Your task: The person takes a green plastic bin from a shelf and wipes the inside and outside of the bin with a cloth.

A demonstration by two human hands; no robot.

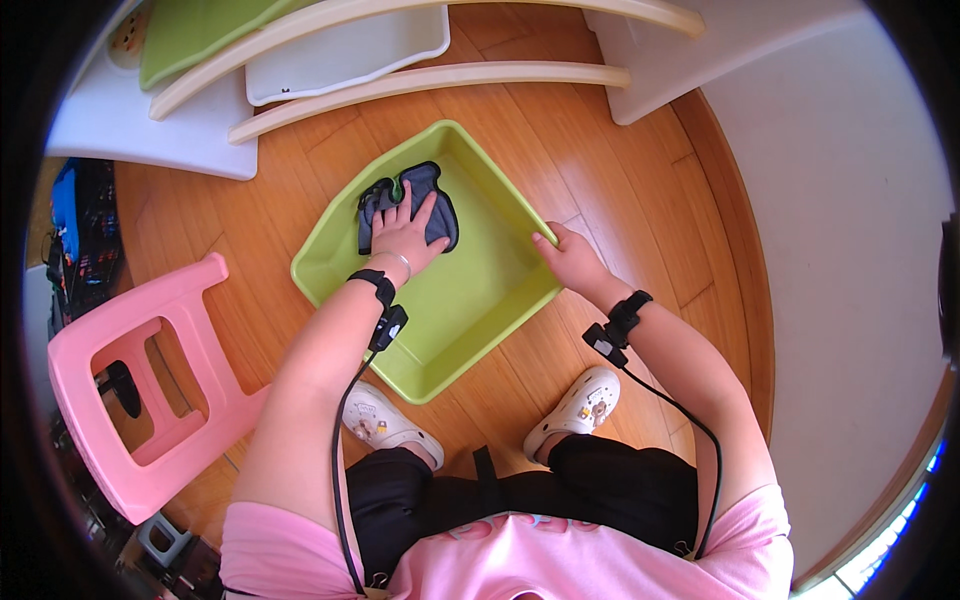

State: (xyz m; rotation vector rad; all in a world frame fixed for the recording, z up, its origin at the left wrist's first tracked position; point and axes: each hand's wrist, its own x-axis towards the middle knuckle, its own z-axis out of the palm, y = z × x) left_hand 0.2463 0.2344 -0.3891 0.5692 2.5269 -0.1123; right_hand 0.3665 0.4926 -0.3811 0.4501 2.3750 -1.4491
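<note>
A green plastic bin [480, 277] is tilted a little to the view, above the wood floor. Inside it, against the bin's bottom towards the far left, lies a dark grey cloth [442, 217] with black edging. My left hand [405, 236] presses flat on this cloth, fingers spread. With thumb over the rim, my right hand [574, 259] grips the bin's right corner; its other fingers are partly hidden beyond the wall. Both wrists wear black straps with small cabled devices.
A pink plastic stool [202, 337] lies on its side at the left. Beyond the bin stands a storage rack with cream rails [450, 73], holding a white bin [352, 52] and another green bin [195, 34]. A white panel [840, 225] rises at the right.
</note>
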